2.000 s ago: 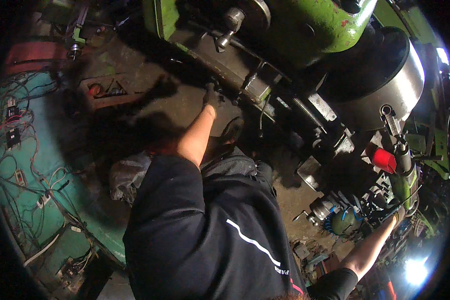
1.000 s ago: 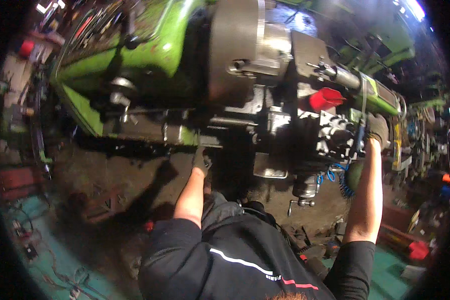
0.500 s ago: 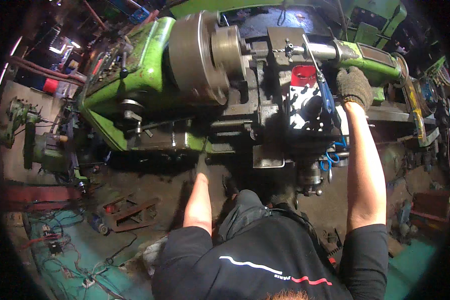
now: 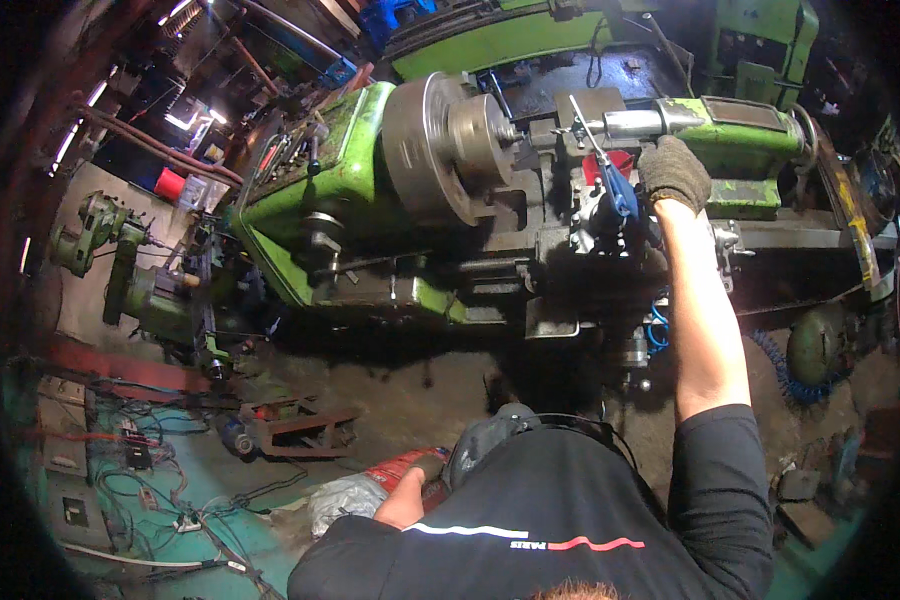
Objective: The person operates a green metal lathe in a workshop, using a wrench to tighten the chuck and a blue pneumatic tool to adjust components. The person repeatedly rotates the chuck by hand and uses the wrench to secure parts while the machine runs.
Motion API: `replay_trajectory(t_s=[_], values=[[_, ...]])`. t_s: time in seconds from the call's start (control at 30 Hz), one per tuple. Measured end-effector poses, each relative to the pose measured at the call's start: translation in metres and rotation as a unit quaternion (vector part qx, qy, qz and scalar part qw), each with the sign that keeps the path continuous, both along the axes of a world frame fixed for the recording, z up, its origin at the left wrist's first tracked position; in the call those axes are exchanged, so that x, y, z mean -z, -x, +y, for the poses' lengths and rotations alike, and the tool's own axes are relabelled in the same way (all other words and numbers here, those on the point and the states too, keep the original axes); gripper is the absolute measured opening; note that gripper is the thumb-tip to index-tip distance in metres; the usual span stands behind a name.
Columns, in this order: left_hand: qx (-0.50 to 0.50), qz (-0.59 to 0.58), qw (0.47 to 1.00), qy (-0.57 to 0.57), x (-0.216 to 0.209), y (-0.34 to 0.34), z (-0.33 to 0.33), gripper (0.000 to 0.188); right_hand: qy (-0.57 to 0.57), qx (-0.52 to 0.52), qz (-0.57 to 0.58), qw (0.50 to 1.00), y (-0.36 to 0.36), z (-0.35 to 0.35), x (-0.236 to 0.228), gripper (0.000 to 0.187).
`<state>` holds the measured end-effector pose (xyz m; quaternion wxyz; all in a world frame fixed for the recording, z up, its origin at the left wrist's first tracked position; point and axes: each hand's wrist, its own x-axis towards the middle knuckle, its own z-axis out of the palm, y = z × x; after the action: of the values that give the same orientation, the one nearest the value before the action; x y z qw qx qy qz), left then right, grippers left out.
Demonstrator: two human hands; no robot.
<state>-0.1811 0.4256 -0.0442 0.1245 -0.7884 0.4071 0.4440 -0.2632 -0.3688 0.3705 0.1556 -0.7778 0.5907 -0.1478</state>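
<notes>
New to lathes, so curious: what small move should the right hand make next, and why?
Perhaps ease the right hand, beside the blue air gun, slightly rightward, farther from the lathe chuck: the knit glove could snag if the chuck is turning, which I can't tell.

Left of your left hand (image 4: 428, 466): a reddish metal frame (image 4: 310, 451) is lying; farther left, cables (image 4: 150, 562) are sprawling. Forward-left of that hand: a green machine (image 4: 160, 300) is standing, a red container (image 4: 169, 183) sitting farther off. Right of your right hand (image 4: 676, 174) and nearer you: a rounded green tank (image 4: 816, 345) is resting.
</notes>
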Motion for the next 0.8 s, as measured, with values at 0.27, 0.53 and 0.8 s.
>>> replay_trajectory(t_s=[0.27, 0.53, 0.8], values=[[-0.254, -0.188, 0.946, 0.077, -0.062, -0.013, -0.012, 0.045, 0.009, -0.014, -0.009, 1.000, 0.010, 0.011, -0.014, 0.033], [-0.319, -0.205, 0.901, 0.212, -0.092, -0.009, -0.063, 0.035, 0.008, -0.020, -0.005, 1.000, 0.011, 0.017, -0.019, 0.031], [-0.364, -0.139, 0.913, 0.119, -0.016, -0.005, -0.039, 0.039, 0.019, -0.012, 0.002, 1.000, 0.008, 0.001, 0.003, 0.042]])
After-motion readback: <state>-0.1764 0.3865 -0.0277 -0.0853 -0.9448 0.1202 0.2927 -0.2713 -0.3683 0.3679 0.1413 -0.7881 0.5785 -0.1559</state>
